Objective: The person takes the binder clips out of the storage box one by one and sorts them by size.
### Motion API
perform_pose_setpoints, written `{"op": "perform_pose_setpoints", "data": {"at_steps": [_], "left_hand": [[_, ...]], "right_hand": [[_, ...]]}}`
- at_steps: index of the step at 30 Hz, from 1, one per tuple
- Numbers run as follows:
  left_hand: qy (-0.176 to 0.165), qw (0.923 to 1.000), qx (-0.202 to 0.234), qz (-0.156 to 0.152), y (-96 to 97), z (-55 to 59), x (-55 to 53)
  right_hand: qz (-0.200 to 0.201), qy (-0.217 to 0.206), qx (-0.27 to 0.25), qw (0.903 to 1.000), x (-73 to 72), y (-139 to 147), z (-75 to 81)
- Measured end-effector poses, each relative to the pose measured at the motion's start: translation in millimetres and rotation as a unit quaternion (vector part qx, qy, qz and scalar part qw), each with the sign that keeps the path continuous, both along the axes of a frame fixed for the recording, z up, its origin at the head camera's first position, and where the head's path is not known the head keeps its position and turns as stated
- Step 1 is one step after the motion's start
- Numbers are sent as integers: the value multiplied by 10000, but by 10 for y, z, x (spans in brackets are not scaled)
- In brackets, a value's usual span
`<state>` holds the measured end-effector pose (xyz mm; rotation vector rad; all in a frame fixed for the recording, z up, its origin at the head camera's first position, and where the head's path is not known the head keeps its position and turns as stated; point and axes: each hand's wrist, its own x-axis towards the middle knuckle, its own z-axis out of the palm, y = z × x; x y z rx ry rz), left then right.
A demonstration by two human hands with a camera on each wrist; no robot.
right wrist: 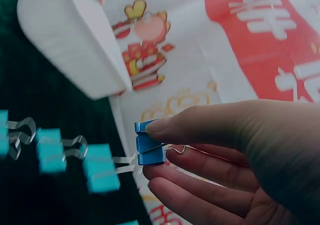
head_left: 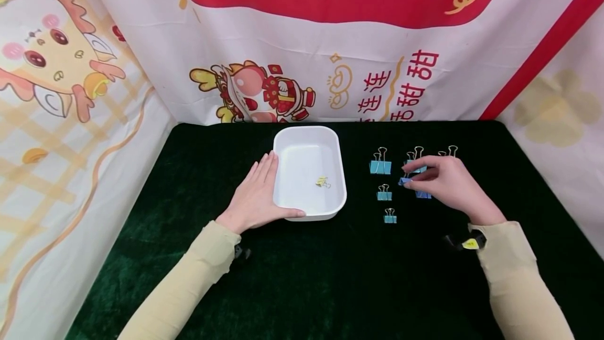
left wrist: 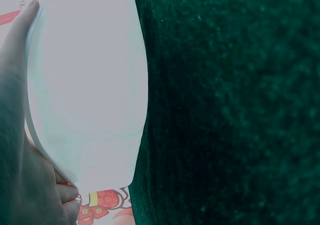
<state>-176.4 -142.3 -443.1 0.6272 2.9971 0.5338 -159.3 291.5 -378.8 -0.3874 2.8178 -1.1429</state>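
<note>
My right hand [head_left: 445, 182] pinches a small blue binder clip [right wrist: 150, 143] between thumb and fingers, above the right half of the table. Around the white plastic tray [head_left: 306, 159], my left hand [head_left: 252, 195] rests with straight fingers along the left side and the thumb at the near rim. Inside the tray lies a small yellow binder clip [head_left: 322, 181]. Beneath my right hand, another blue binder clip [head_left: 423, 194] shows in part. A larger turquoise clip [head_left: 409, 161] is partly covered by the fingers. Farther right, wire handles [head_left: 453, 150] stick up behind the hand, which hides what is below.
Left of my right hand, a column of turquoise binder clips runs toward me: a large one [head_left: 380, 167], a medium one [head_left: 384, 195] and a small one [head_left: 390, 219]. Dark green cloth [head_left: 302, 277] covers the table. A printed white curtain [head_left: 292, 41] hangs at its back edge.
</note>
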Motion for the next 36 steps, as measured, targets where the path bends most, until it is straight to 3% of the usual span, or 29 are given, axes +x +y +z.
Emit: {"op": "perform_pose_setpoints", "data": {"at_steps": [9,14,20,29,36], "left_hand": [[17,10000,-37,23,9,25,17],[22,10000,-48,48,17,27,24],[21,9999,-107,38,19,29,23],[-26,9999,-81,55,19,21,12],[-35,9999,-73,79,20,15,9]], "right_hand": [[-134,-464,355,9982,114,363,-232],[-12,-866,471,9951,149,486,-348],[158,-1034,537,9931,183,576,-465],[177,-1012,561,9931,206,577,-498],[86,-888,385,9953,210,531,-423]]}}
